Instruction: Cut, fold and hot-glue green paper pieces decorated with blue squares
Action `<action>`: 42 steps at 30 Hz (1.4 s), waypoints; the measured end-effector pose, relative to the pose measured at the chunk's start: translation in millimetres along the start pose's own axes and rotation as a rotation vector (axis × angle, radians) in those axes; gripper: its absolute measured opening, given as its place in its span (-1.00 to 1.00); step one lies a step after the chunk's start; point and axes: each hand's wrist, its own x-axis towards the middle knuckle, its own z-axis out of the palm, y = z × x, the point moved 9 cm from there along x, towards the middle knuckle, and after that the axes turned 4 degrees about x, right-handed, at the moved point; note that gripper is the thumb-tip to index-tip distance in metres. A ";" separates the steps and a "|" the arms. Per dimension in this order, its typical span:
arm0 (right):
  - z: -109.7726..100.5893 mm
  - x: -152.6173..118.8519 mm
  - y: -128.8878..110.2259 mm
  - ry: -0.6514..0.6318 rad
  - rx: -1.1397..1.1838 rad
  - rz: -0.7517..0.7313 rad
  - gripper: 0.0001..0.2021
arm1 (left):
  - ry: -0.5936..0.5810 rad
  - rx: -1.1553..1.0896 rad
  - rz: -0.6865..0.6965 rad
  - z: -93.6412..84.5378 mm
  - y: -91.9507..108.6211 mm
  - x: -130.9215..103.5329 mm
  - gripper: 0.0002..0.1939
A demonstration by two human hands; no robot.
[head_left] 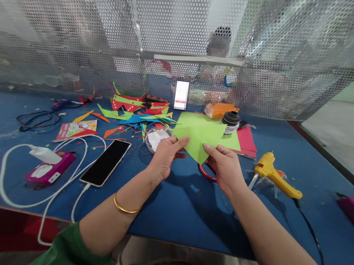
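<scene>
Two thumb-and-finger pinches, by my left hand (164, 156) and right hand (229, 169), probably serve to steady the green paper (199, 140) above the blue table (184, 224).

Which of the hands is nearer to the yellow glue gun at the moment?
Right. The right hand is left of the yellow glue gun, not touching it; the left hand is farther left, gripping the opposite side of the green paper.
</scene>
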 end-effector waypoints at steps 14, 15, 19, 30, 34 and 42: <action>-20.4 4.2 -29.4 0.102 -0.167 -0.133 -0.64 | 0.041 0.048 -0.144 -4.4 -8.0 -1.9 -0.80; -23.5 1.8 -40.7 0.135 -0.229 -0.227 -0.63 | 0.056 0.032 -0.156 -5.7 -7.6 -2.0 -0.80; 17.4 -41.4 -87.9 -0.026 -0.935 -0.917 -0.57 | 0.100 -0.013 -0.191 -10.4 -6.8 -7.9 -0.81; 55.8 -148.9 -14.2 -0.412 -1.587 -1.288 -0.73 | 0.073 0.269 -0.226 -46.9 -41.1 -99.2 -0.55; 48.9 -147.9 11.8 -0.428 -1.615 -1.114 -0.76 | 0.124 0.950 0.300 -57.1 -8.0 -125.2 -0.50; 37.4 -146.3 33.0 -0.506 -1.512 -0.902 -0.77 | -0.252 1.401 0.670 -18.1 -13.0 -133.9 -0.89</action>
